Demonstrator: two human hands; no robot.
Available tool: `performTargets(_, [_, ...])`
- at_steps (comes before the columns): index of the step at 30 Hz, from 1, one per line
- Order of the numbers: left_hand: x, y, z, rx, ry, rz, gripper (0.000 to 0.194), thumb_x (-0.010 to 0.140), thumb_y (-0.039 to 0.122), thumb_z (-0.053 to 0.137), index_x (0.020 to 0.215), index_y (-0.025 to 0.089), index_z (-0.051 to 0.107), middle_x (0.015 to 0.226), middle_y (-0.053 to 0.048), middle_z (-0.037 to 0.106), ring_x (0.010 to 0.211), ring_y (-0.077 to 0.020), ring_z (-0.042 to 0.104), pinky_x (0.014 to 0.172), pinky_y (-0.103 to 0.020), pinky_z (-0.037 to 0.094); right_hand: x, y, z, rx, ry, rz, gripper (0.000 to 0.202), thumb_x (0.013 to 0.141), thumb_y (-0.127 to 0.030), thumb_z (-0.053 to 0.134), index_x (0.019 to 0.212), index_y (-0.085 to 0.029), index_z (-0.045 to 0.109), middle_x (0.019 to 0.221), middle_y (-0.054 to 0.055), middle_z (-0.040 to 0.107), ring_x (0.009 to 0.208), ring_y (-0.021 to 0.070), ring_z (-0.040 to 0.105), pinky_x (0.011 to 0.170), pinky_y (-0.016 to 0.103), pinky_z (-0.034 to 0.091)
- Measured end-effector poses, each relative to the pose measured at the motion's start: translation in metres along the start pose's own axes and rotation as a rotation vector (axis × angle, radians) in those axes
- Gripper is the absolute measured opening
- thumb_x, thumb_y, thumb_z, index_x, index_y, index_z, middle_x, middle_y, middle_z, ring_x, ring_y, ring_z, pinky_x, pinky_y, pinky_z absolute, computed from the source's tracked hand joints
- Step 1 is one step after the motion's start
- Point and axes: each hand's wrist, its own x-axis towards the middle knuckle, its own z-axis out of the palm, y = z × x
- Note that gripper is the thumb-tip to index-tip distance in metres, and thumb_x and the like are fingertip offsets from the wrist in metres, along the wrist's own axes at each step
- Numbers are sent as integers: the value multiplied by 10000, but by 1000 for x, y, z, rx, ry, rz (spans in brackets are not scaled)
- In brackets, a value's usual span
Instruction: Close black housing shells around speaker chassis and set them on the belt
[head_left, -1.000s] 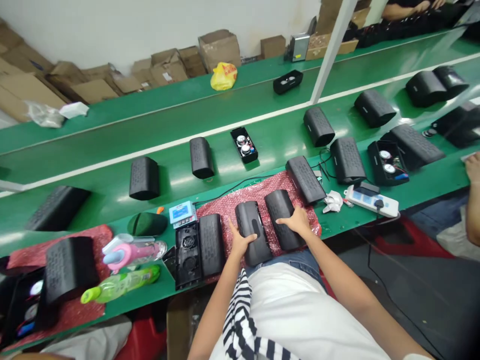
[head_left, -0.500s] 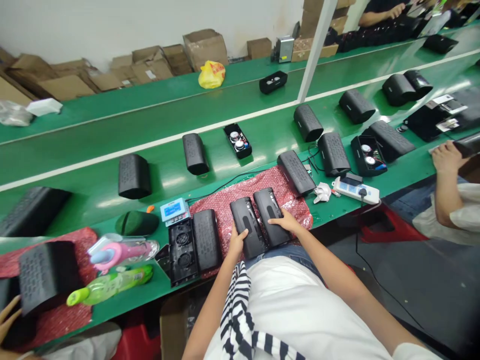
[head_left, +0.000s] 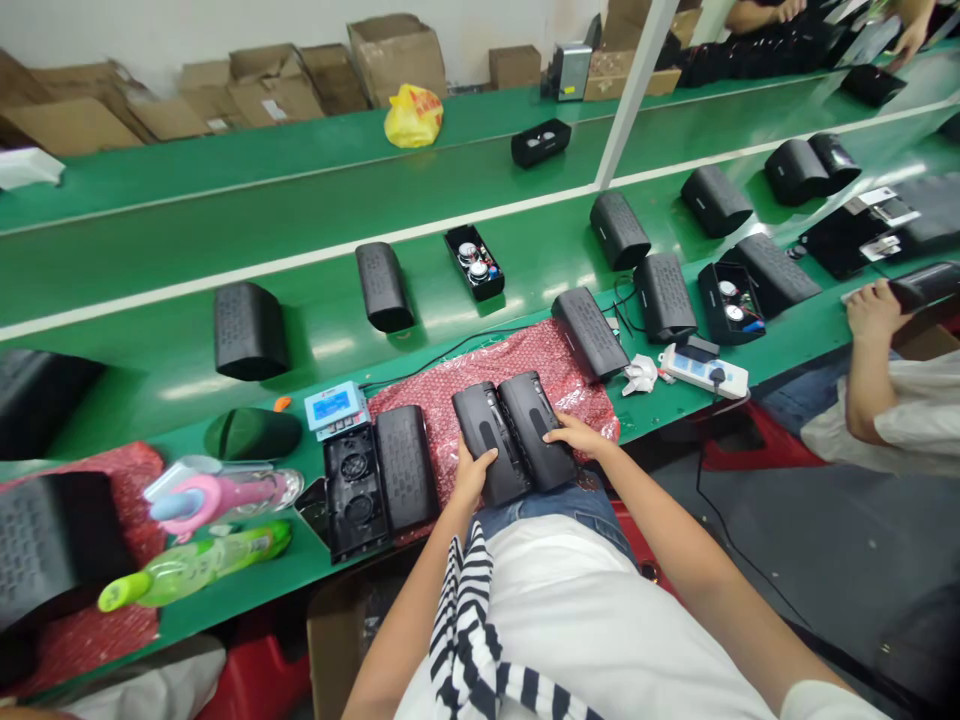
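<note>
Side by side at the near edge of the red bubble wrap [head_left: 465,362] lie two black speakers, their back panels with port strips turned up. My left hand [head_left: 471,470] is closed around the outer side of the left speaker [head_left: 507,482], thumb on top. Closed on the outer side of the right speaker [head_left: 531,415] is my right hand [head_left: 577,436], its thumb also on top. The two speakers touch or almost touch. To the left are another black speaker [head_left: 406,465], an opened black housing [head_left: 355,495] and a small blue-screened device [head_left: 334,408].
A speaker [head_left: 590,333] rests at the wrap's right end, near crumpled white paper [head_left: 640,374] and a power strip [head_left: 705,372]. A green bottle [head_left: 202,568] and pink bottle [head_left: 217,497] lie at left. Several speakers stand on the green line [head_left: 315,270]. A co-worker's hand [head_left: 876,310] is at right.
My hands have brought the two speakers closer together, narrowing the gap between them. The view has shifted slightly, and another person's hand now shows at the far upper right.
</note>
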Motion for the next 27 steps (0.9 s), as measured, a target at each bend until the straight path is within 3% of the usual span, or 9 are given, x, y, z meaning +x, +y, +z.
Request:
performTargets(6, [-2, 0, 4, 22, 58, 37, 741, 668, 172, 636, 1352, 238, 359, 1319, -65, 538, 1196, -204, 503, 1055, -351, 346, 0, 1, 7, 12, 114, 4, 456, 578, -246, 637, 1030, -190, 629, 953, 24, 697, 826, 213, 635, 749, 329, 515])
performTargets(16, [-4, 15, 10, -22, 152, -109, 755, 602, 84, 678, 1303, 227, 437, 1254, -77, 589, 1093, -209, 574, 1008, -376, 409, 1, 3, 8, 37, 93, -57, 505, 590, -247, 622, 1093, -215, 610, 1106, 22, 660, 1000, 224, 604, 936, 394, 457])
performTargets(21, [1, 9, 11, 10, 180, -183, 807, 579, 60, 685, 1314, 232, 401, 1274, -92, 568, 1086, -210, 573, 1008, -396, 407, -2, 5, 14, 63, 126, -94, 542, 622, -258, 598, 1163, -235, 584, 1148, 20, 645, 1134, 223, 543, 1024, 395, 388])
performTargets(27, [0, 7, 19, 111, 258, -127, 772, 604, 37, 642, 1311, 213, 390, 1321, -93, 521, 1183, -214, 509, 1072, -395, 337, -2, 13, 16, 104, 146, -92, 636, 631, -259, 600, 1261, -243, 516, 1196, 22, 623, 1198, 220, 503, 1061, 406, 356])
